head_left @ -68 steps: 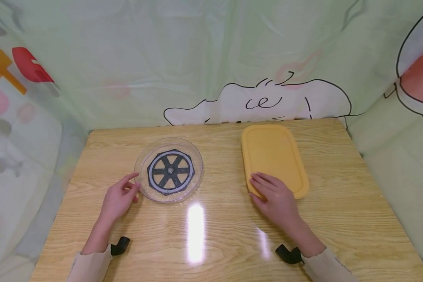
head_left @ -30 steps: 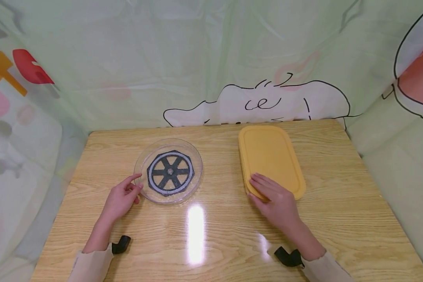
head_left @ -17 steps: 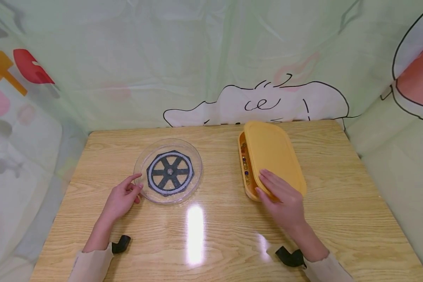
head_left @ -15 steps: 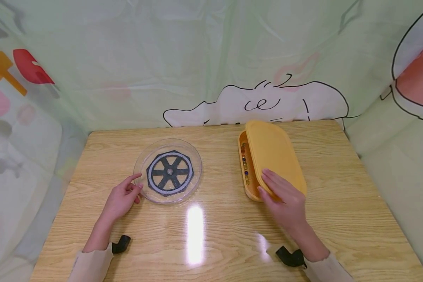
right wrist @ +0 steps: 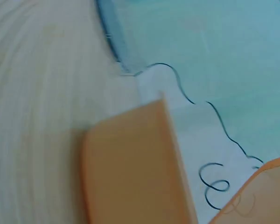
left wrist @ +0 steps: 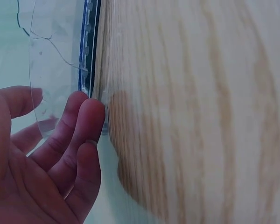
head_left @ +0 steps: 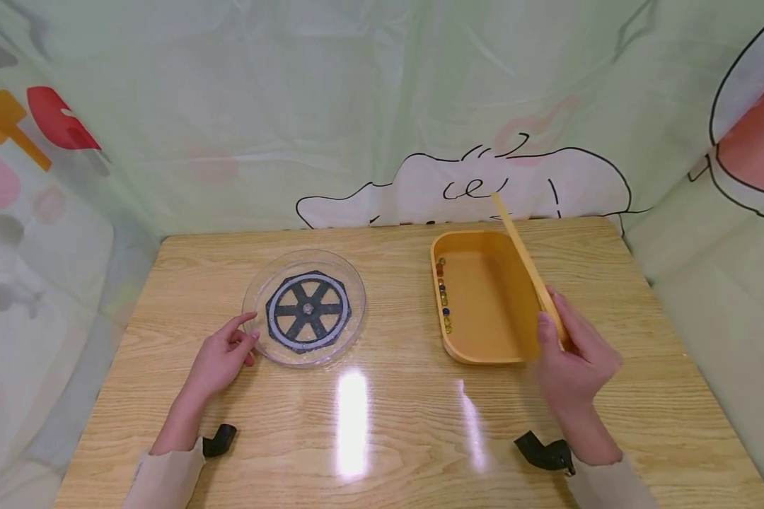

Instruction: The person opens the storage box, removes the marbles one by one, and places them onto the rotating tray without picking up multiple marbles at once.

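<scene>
My left hand point(head_left: 219, 357) holds the near-left rim of a clear round dish point(head_left: 350, 339), fingers curled at its edge. In the left wrist view the fingertips point(left wrist: 86, 105) meet the dish's transparent wall. A black spoked wheel shape with a grey ring point(head_left: 308, 309) shows through the dish. With my right hand point(head_left: 576, 360) I grip the near end of a yellow lid point(head_left: 525, 258), raised and tilted nearly on edge. Under and left of the lid stands an uncovered yellow box point(head_left: 480, 297), where several small coloured beads point(head_left: 444, 300) lie along the left side.
Dish and box stand on a wood-grain table point(head_left: 401, 396), with a stretch of tabletop between them. A pale green printed curtain point(head_left: 261, 141) hangs behind the table's back edge. Black curved pieces point(head_left: 544, 452) sit at both cuffs.
My right hand has lifted the yellow lid off the box and swung it right and up onto its edge. The box's inside and beads now show. My left hand stays at the dish.
</scene>
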Motion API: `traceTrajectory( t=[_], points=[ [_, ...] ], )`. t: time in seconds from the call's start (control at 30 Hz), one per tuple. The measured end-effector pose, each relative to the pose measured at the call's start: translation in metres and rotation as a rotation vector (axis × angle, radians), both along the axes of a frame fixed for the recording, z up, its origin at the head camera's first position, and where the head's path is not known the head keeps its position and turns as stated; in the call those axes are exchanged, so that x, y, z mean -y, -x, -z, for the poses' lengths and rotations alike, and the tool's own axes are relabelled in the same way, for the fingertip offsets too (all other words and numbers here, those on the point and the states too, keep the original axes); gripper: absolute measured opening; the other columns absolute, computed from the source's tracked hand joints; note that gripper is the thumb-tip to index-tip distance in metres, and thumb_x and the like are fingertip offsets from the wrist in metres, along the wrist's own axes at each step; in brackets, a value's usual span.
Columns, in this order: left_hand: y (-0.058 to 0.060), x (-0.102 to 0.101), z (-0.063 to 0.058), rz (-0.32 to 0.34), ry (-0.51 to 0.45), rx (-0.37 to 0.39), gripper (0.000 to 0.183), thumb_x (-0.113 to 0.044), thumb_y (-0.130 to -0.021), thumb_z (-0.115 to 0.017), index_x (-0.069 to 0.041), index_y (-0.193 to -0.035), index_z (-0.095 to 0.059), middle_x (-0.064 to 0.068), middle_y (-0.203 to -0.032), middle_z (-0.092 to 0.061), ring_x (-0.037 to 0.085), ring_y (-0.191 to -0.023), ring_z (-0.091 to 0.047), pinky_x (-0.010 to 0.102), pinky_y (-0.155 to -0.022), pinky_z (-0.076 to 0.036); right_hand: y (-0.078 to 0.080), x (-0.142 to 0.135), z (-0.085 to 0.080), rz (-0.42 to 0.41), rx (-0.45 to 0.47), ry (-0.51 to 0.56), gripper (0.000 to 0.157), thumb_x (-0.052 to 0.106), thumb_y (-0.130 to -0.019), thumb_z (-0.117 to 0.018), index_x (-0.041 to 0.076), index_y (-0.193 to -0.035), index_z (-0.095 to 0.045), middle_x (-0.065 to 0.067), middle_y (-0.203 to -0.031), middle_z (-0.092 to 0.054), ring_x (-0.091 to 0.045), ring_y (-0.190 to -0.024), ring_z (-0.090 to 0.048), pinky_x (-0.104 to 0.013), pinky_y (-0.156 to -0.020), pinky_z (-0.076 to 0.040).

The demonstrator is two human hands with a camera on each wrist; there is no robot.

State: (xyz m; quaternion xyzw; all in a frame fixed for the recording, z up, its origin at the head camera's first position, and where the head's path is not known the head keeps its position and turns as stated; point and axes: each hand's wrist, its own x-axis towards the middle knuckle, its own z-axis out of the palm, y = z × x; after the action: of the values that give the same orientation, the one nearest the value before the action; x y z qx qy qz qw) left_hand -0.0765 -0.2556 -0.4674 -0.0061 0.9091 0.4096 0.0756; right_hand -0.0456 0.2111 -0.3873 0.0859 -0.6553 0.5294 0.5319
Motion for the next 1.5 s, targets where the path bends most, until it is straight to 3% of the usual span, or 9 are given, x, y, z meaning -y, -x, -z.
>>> traceTrajectory(
  t=[0.17, 0.3, 0.5, 0.8, 0.9, 1.03, 1.27, 1.37, 1.5],
  points=[
    [-0.001, 0.000, -0.001, 0.004, 0.001, 0.004, 0.047, -0.037, -0.095, -0.052, -0.017, -0.137, -0.044, 0.007, -0.080, -0.062, 0.019, -0.062, -0.061, 0.028, -0.056, -0.044, 0.005, -0.024, -0.004, 0.041, 0.062, 0.305, 0.022, -0.008, -0.075, -0.069, -0.017, -0.096, -0.065, -0.024, -0.096, -0.067, -0.027, -0.092, -0.067, -0.024, -0.078, -0.052],
    [0.000, 0.000, -0.001, 0.010, 0.007, 0.002, 0.048, -0.039, -0.095, -0.051, -0.017, -0.137, -0.044, 0.007, -0.081, -0.062, 0.019, -0.062, -0.061, 0.028, -0.056, -0.044, 0.011, -0.046, -0.004, 0.093, 0.112, 0.514, 0.027, 0.000, -0.075, -0.075, -0.012, -0.098, -0.068, -0.022, -0.097, -0.068, -0.025, -0.090, -0.067, -0.025, -0.079, -0.052],
    [0.001, 0.001, 0.000, 0.009, -0.002, 0.004, 0.047, -0.038, -0.095, -0.052, -0.017, -0.137, -0.044, 0.007, -0.080, -0.062, 0.019, -0.062, -0.061, 0.028, -0.055, -0.044, 0.017, -0.068, -0.007, 0.075, 0.127, 0.827, 0.035, 0.003, -0.070, -0.081, -0.011, -0.100, -0.067, -0.022, -0.099, -0.067, -0.030, -0.094, -0.064, -0.029, -0.082, -0.051],
    [0.001, 0.001, 0.000, 0.015, -0.010, 0.006, 0.048, -0.038, -0.095, -0.052, -0.017, -0.137, -0.044, 0.007, -0.079, -0.062, 0.020, -0.062, -0.061, 0.028, -0.054, -0.044, 0.020, -0.099, 0.012, 0.015, 0.170, 1.051, 0.037, 0.000, -0.071, -0.079, -0.010, -0.104, -0.066, -0.022, -0.106, -0.065, -0.029, -0.099, -0.063, -0.030, -0.085, -0.050],
    [0.002, 0.001, 0.000, 0.014, -0.006, 0.004, 0.047, -0.037, -0.095, -0.052, -0.017, -0.137, -0.044, 0.007, -0.079, -0.062, 0.020, -0.062, -0.061, 0.028, -0.053, -0.043, 0.019, -0.111, 0.022, 0.042, 0.218, 1.048, 0.036, 0.001, -0.072, -0.078, -0.008, -0.106, -0.067, -0.019, -0.108, -0.064, -0.026, -0.101, -0.062, -0.028, -0.086, -0.049],
    [0.002, 0.002, 0.001, 0.013, 0.001, -0.001, 0.046, -0.036, -0.095, -0.052, -0.016, -0.137, -0.044, 0.007, -0.079, -0.062, 0.019, -0.062, -0.061, 0.028, -0.053, -0.043, 0.015, -0.126, 0.033, 0.144, 0.344, 0.952, 0.035, 0.006, -0.072, -0.079, -0.002, -0.105, -0.069, -0.012, -0.105, -0.065, -0.018, -0.098, -0.060, -0.021, -0.085, -0.046],
    [0.003, 0.001, 0.002, 0.011, 0.005, 0.006, 0.045, -0.033, -0.096, -0.053, -0.016, -0.137, -0.044, 0.007, -0.077, -0.062, 0.019, -0.061, -0.060, 0.028, -0.055, -0.043, 0.001, -0.148, 0.057, 0.244, 0.502, 0.806, 0.029, 0.003, -0.072, -0.078, 0.000, -0.099, -0.072, -0.004, -0.084, -0.068, -0.009, -0.074, -0.061, -0.013, -0.068, -0.048],
    [0.003, 0.001, 0.002, 0.013, 0.008, 0.002, 0.045, -0.032, -0.096, -0.053, -0.016, -0.136, -0.044, 0.007, -0.078, -0.062, 0.019, -0.061, -0.060, 0.028, -0.055, -0.043, -0.003, -0.158, 0.066, 0.279, 0.618, 0.750, 0.026, 0.005, -0.074, -0.077, 0.002, -0.099, -0.073, 0.001, -0.081, -0.069, -0.006, -0.073, -0.061, -0.011, -0.066, -0.047],
    [0.003, 0.002, 0.002, 0.027, 0.004, -0.008, 0.045, -0.032, -0.096, -0.053, -0.015, -0.136, -0.044, 0.007, -0.078, -0.062, 0.019, -0.061, -0.059, 0.028, -0.055, -0.043, -0.005, -0.170, 0.078, 0.351, 0.809, 0.676, 0.025, 0.010, -0.076, -0.076, 0.011, -0.102, -0.074, 0.010, -0.084, -0.068, -0.003, -0.085, -0.059, -0.009, -0.074, -0.041]
  ],
)
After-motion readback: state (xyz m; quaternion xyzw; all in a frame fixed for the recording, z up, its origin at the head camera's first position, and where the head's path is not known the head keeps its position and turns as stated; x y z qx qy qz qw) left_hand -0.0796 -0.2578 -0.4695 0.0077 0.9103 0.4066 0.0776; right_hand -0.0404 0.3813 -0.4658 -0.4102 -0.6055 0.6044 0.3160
